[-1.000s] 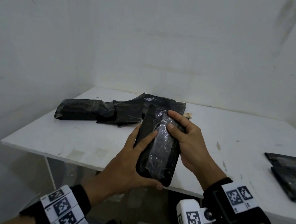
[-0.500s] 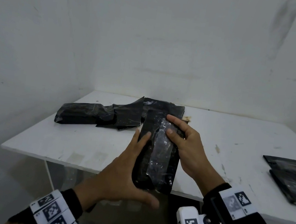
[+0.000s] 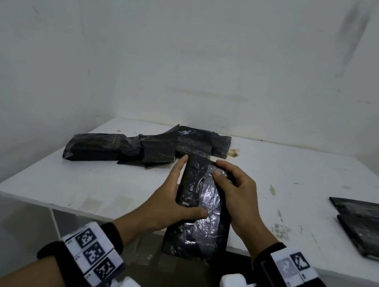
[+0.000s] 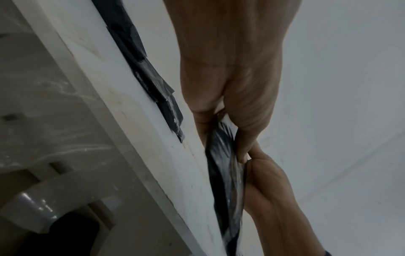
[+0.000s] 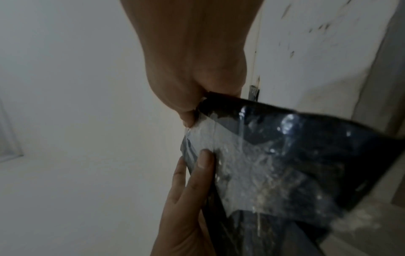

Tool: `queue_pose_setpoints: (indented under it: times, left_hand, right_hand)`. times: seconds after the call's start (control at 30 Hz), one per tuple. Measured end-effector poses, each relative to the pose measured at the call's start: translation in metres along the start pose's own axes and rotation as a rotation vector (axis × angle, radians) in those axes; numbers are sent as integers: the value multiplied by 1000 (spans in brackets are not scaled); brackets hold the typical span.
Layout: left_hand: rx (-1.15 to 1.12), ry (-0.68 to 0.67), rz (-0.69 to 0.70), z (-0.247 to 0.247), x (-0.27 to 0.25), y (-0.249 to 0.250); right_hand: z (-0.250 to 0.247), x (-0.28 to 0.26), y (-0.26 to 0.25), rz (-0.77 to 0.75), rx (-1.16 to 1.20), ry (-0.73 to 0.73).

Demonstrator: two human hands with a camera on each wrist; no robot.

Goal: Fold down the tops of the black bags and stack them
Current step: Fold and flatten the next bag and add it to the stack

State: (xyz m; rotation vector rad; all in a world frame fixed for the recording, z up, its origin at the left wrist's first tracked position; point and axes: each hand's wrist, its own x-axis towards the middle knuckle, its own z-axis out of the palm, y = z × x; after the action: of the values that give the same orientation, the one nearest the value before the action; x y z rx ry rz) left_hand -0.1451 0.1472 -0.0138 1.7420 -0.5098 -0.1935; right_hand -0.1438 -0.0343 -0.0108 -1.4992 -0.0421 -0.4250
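Note:
A shiny black bag [image 3: 197, 233] is held in both hands at the table's front edge, its lower end hanging past the edge. My left hand [image 3: 170, 197] grips its left side, thumb laid across the face and fingers stretched along the edge. Gripping the upper right corner, my right hand [image 3: 233, 189] has its fingers curled over the top. The right wrist view shows the bag [image 5: 285, 155] pinched at its top by the right hand [image 5: 197, 72]. In the left wrist view the bag [image 4: 225, 164] sits between thumb and fingers.
More black bags [image 3: 118, 150] lie in a loose pile at the back left of the white table [image 3: 79, 183], just behind the held one. A flat stack of black bags [image 3: 372, 227] sits at the right edge. Walls close in behind and to the left.
The bag has come down flatter toward the table. My left hand slid from under its bottom end up its side, the thumb now across the face. The right hand stays at the top.

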Motion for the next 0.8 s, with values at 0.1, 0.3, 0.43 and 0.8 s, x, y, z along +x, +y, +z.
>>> queue_pose_setpoints:
  times: [0.1, 0.3, 0.43, 0.8]
  left_hand:
    - [-37, 7, -50, 16, 12, -3]
    - [25, -18, -197, 53, 32, 4]
    - [550, -150, -63, 67, 42, 2]
    - [1206, -506, -115, 73, 102, -14]
  right_hand:
    - [-18, 0, 3, 48, -139, -41]
    - [-72, 3, 16, 219, -180, -65]
    - [-93, 11, 39, 154, -443, -33]
    - [-81, 30, 63, 54, -1168, -282]
